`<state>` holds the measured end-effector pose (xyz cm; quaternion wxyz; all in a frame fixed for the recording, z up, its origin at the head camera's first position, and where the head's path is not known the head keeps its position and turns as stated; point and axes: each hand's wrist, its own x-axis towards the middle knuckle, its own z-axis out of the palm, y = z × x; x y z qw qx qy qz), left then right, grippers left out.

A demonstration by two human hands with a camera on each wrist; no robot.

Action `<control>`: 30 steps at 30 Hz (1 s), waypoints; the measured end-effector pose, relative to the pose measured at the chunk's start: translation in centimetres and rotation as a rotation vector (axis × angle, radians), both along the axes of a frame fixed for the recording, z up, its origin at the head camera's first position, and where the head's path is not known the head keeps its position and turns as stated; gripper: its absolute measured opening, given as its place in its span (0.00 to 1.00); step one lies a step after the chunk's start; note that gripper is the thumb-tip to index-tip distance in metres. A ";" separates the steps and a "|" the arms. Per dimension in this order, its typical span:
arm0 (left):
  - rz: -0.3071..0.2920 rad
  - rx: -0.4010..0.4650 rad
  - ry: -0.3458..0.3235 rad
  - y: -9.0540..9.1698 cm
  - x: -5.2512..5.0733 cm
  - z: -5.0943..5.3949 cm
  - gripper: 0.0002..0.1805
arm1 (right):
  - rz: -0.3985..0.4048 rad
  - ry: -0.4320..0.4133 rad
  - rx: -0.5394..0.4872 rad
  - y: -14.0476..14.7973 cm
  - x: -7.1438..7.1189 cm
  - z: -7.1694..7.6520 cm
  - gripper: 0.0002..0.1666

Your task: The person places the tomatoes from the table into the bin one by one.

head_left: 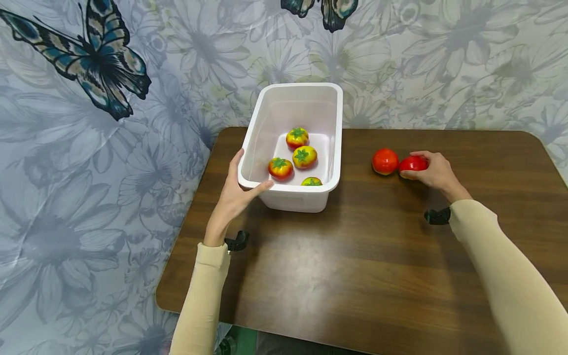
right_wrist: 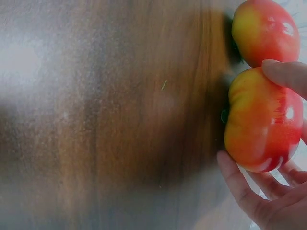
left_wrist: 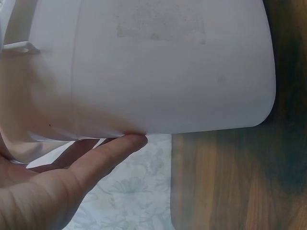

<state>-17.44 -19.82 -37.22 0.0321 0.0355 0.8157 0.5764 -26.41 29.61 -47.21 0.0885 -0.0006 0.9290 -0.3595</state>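
A white plastic bin (head_left: 336,143) stands at the left part of the table, with several red-and-yellow tomatoes (head_left: 304,157) inside, green star-shaped tops upward. My left hand (head_left: 232,195) grips its near left corner, thumb over the rim and fingers along the outer wall; the left wrist view shows the fingers against the bin's side (left_wrist: 168,81). To the right, my right hand (head_left: 437,173) holds a red tomato (head_left: 410,164) between thumb and fingers, low at the tabletop. Another red tomato (head_left: 385,161) lies right beside it. In the right wrist view the held tomato (right_wrist: 261,124) shows a yellow end.
The brown wooden table (head_left: 355,276) has its far edge against a wall covering with flowers and butterflies (head_left: 106,64). Its left edge runs just beyond the bin. Black bands (head_left: 437,216) sit at both wrists.
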 end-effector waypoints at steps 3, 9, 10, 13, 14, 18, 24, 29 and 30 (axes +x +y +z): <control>-0.004 0.006 0.002 0.0 0.0 0.0 0.57 | -0.024 0.006 0.008 0.2 0.3 0.0 0.40; -0.001 0.023 0.021 -0.1 -0.1 0.2 0.57 | -0.062 0.047 0.014 0.2 0.6 0.5 0.41; -0.001 0.024 0.023 -0.1 -0.1 0.2 0.57 | -0.065 0.055 0.013 0.1 0.6 0.8 0.41; -0.003 0.027 0.025 -0.1 -0.1 0.3 0.57 | -0.068 0.079 0.016 -0.2 0.6 1.8 0.41; 0.000 0.023 0.023 -0.1 -0.1 0.3 0.57 | -0.067 0.089 0.016 -0.4 0.5 2.2 0.41; 0.011 0.025 0.011 -0.2 0.0 0.1 0.57 | -0.048 0.137 0.015 -1.6 -0.1 4.3 0.42; -0.006 0.044 0.017 -0.1 0.2 -0.2 0.57 | -0.008 0.195 -0.035 -4.6 -0.3 7.4 0.42; -0.004 0.029 0.021 0.0 0.3 -0.1 0.57 | 0.029 0.283 -0.092 -8.2 -0.5 10.4 0.40; -0.003 0.028 0.024 0.0 0.3 -0.1 0.57 | 0.038 0.302 -0.093 -9.0 -0.5 11.0 0.39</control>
